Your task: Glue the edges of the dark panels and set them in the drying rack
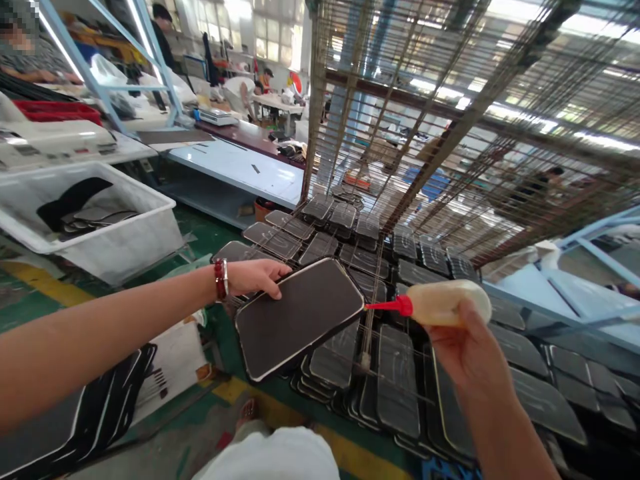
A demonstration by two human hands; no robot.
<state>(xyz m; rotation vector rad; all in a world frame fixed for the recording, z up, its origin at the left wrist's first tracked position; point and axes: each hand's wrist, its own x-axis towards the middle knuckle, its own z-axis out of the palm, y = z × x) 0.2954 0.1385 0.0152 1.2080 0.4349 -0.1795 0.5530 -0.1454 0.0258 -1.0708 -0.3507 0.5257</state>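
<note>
My left hand (257, 277) grips the far left edge of a dark rounded panel (300, 317), thumb on top and fingers hidden beneath. A thin whitish line runs along the panel's rim. In my right hand (467, 353) lies a squeeze glue bottle (447, 303), tipped sideways, with yellowish contents and a red nozzle (390, 307). The nozzle's tip meets the panel's right corner. Beneath both hands, similar dark panels (397, 380) rest in stacked rows on wire racks.
Raised wire racks (430, 100) slant overhead at the right. A white bin (125, 247) with dark pieces stands at the left. More dark panels (45, 427) are piled at lower left. Behind are a light-blue bench (235, 163) and several people at tables.
</note>
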